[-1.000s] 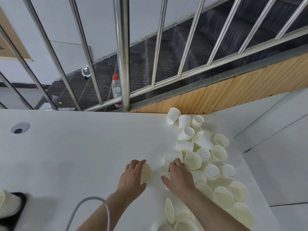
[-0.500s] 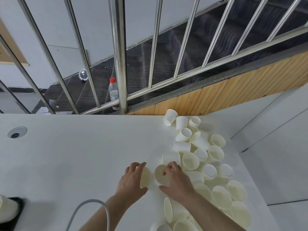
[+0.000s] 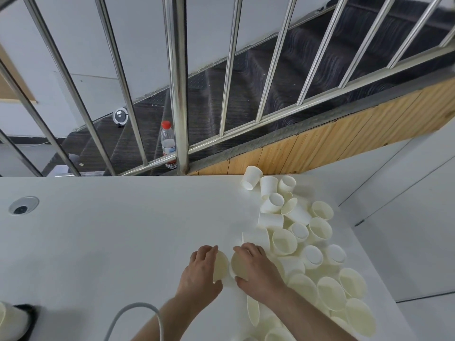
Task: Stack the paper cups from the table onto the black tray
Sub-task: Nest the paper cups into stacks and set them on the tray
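Cups [image 3: 305,244]: white paper, unprinted, no writing legible on any; a loose heap on the right side of your bench [image 3: 110,242], some upright, some on their sides, some mouth-down, all that show an inside are empty. Heap runs from the far bench edge to the near right corner.

Left cup [image 3: 220,267]: gripped in your left hand [image 3: 200,271], fingers curled over its wall, mouth turned to the right. Empty.

Right cup [image 3: 239,265]: gripped in your right hand [image 3: 258,271], fingers curled over the top, thumb beneath, mouth turned to the left. Empty. The two cups lie just beside each other, rims nearly meeting, at the left edge of the heap.

Tray [image 3: 25,321]: black, at the near left corner, mostly out of frame; a cup stack [image 3: 9,323] lies on it.

Bottle [image 3: 168,146]: clear plastic, red cap, pale label, text too small to read; stands behind the railing [image 3: 178,82] beyond the bench.

Cable [image 3: 138,316]: grey, looping by your left forearm.

Grommet [image 3: 23,205]: round, set in the bench at far left.
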### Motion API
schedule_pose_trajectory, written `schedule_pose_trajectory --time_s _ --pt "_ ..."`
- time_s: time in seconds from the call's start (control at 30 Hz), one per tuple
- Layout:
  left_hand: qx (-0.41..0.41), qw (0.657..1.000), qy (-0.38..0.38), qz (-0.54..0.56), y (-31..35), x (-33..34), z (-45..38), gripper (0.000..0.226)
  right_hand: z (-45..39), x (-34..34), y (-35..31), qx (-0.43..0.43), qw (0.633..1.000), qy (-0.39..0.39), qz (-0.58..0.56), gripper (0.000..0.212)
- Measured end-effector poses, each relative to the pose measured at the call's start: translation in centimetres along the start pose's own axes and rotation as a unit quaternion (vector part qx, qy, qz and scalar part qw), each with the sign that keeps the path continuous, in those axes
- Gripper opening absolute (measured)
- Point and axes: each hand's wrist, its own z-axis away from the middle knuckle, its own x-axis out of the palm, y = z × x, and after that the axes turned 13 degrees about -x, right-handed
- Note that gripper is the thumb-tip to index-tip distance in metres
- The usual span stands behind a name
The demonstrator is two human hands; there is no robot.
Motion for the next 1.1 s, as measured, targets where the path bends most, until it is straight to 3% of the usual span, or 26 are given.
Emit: schedule_pose_trajectory --time_s 0.6,0.9,1.1 --pt "0.033 0.999 0.034 0.006 -1.5 -2.9 6.5 0.079 5.5 -0.7 -6.1 0.043 0.997 0.058 0.02 0.067" --pt "0.01 0.998 0.055 0.012 -7.3 -4.4 17.5 0.078 11.0 3.5 -14.9 0.036 0.997 0.067 0.0 0.067" --pt "-0.022 0.997 0.077 0.018 -12.8 -6.7 22.9 0.078 11.1 5.6 -21.7 -0.014 0.998 0.062 -0.011 0.067"
